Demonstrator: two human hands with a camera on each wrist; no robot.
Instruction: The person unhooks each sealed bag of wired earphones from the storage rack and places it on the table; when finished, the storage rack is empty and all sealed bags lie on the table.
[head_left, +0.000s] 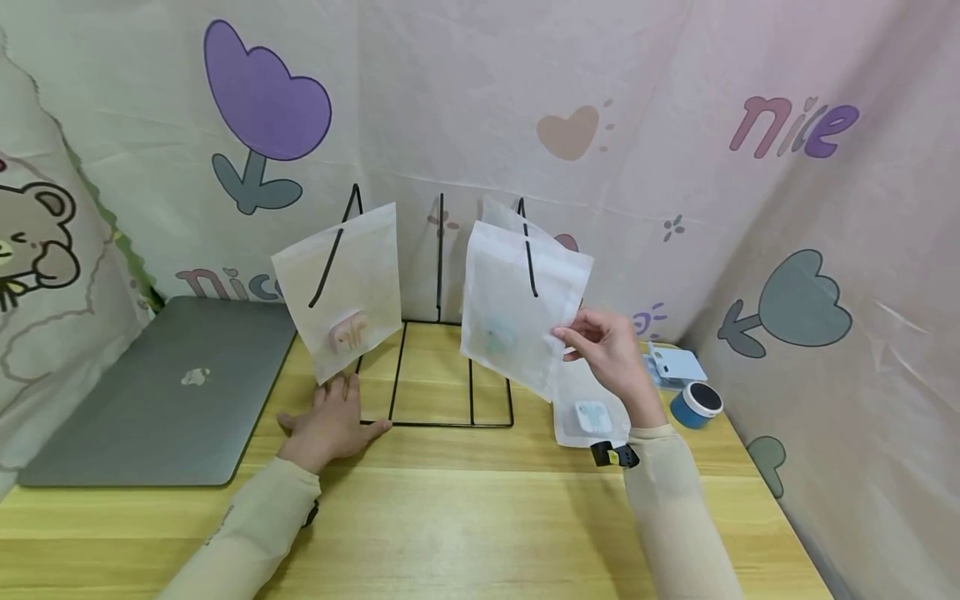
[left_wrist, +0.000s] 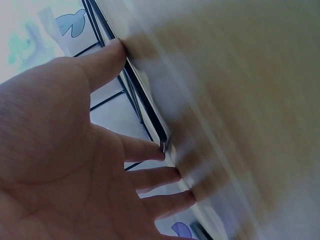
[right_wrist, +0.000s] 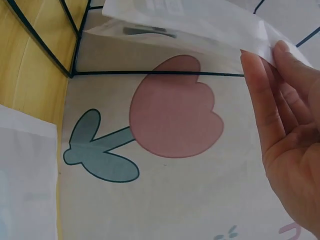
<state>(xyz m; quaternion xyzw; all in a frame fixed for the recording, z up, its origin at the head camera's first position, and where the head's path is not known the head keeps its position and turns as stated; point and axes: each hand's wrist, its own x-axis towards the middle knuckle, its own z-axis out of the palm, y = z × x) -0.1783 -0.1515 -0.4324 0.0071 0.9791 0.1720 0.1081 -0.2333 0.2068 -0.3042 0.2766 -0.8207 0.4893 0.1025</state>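
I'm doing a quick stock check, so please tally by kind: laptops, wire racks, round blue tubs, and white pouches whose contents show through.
White pouches: 3 (two hanging, one lying flat)
Laptop: 1
Wire rack: 1
Round blue tub: 1
Total: 6, leaving out a white sheet behind the right hanging one; its contents are hidden.

Head view: even, diffuse light, the beige-sleeved right forearm (head_left: 678, 508) softly shadowing the yellow wood-grain tabletop (head_left: 450, 517). Left-wrist view: dim, tabletop blurred, upper-left corner washed out.
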